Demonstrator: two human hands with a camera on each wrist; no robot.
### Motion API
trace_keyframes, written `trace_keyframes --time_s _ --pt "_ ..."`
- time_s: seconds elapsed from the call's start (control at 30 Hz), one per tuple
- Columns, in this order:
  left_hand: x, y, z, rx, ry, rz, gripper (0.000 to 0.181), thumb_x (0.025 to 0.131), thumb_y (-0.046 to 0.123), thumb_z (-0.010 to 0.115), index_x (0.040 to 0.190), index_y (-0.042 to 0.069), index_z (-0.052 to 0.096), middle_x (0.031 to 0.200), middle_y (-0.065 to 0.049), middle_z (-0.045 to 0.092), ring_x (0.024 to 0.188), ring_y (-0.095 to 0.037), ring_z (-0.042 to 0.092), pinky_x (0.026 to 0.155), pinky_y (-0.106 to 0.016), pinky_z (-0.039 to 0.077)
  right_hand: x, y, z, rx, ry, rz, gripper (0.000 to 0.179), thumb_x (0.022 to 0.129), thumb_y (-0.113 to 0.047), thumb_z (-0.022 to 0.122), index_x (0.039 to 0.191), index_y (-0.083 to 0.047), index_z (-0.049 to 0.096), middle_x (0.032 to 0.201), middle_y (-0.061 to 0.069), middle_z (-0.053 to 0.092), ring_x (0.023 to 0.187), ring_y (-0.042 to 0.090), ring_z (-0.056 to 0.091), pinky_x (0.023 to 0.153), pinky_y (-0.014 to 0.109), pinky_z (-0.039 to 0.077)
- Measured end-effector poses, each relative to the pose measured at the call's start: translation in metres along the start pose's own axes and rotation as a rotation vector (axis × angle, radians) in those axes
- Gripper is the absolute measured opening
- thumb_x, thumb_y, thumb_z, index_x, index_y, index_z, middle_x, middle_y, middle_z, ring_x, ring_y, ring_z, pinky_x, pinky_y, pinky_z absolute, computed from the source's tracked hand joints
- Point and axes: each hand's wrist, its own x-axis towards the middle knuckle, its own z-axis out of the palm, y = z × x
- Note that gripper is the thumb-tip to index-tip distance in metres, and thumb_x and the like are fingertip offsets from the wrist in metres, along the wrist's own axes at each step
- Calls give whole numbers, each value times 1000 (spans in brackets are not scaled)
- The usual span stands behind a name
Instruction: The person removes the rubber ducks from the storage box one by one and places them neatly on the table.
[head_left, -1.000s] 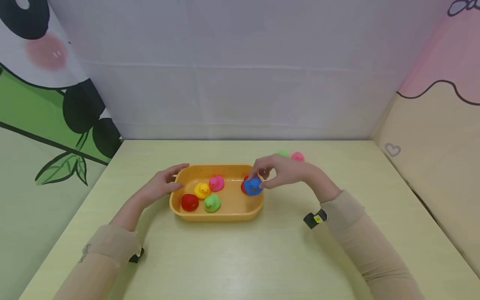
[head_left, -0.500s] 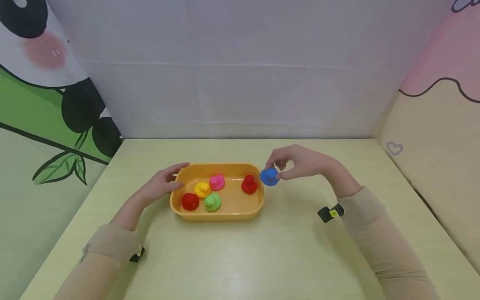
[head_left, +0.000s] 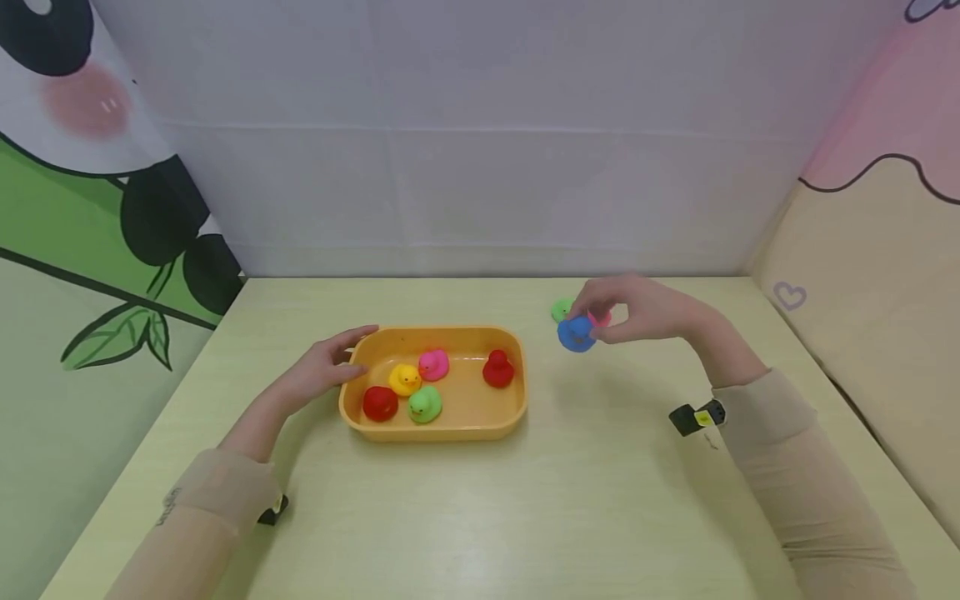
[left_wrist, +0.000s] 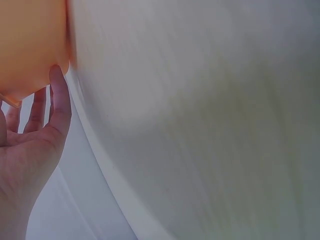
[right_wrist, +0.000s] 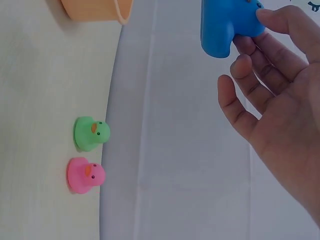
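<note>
My right hand point(head_left: 643, 308) pinches a blue rubber duck point(head_left: 576, 334) by its head between thumb and fingers, over the table right of the yellow-orange tray point(head_left: 480, 435). In the right wrist view, the duck's blue body point(right_wrist: 216, 30) hangs from the fingertips, well above the table. At the tray's left end my left hand point(head_left: 318, 373) holds the rim, thumb over the edge and fingers along the outer wall. Inside the tray are a dark red duck point(head_left: 498, 369), a pink duck point(head_left: 433, 365), a yellow duck point(head_left: 405, 380), a green duck point(head_left: 425, 405) and a red one point(head_left: 380, 404).
Behind the held duck, a light green duck point(right_wrist: 92, 133) and a pink duck point(right_wrist: 85, 175) stand side by side on the pale wooden table point(head_left: 450, 517). A grey-white cloth wall point(head_left: 480, 200) rises at the table's back edge, with printed panels at both sides.
My right hand has carried the blue duck from over the tray's right end rightward and back, uncovering the dark red duck in the tray. The left hand stays put.
</note>
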Motion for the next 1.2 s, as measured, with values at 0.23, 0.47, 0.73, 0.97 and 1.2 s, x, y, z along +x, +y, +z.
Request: trace_keyframes --time_s 0.23,0.47,0.73,0.97,1.2 --pt "-2 2 -1 2 -5 -5 63 92 22 60 147 32 31 147 -11 36 124 -37 45 93 -47 50 -15 6 -15 -12 42 30 24 86 -13 67 105 -27 65 99 -11 62 87 13 57 81 34 50" --pt "-2 2 0 2 -4 -6 62 92 22 60 147 32 31 146 -10 38 123 -35 46 94 -46 49 -25 19 -25 -47 91 41 26 84 -9 67 104 -26 65 100 -11 62 81 12 57 79 30 50" --pt "-4 6 1 5 -2 -16 63 92 22 60 147 31 30 146 -10 37 123 -35 46 92 -45 50 -37 35 -28 -60 127 129 27 85 -8 68 109 -20 64 103 -7 62 80 12 60 81 34 51" --pt "-4 6 2 16 -5 -10 63 92 23 60 147 30 30 146 -11 38 122 -36 46 92 -46 50 -42 52 -26 -64 165 177 30 83 -3 69 110 -14 64 101 -3 62 81 16 59 81 37 52" --pt "-4 6 3 12 0 -26 63 92 23 60 146 33 31 145 -9 39 122 -34 46 92 -45 50 -46 66 -22 -51 187 202 28 84 -5 69 109 -15 65 100 -2 61 83 17 55 80 34 53"
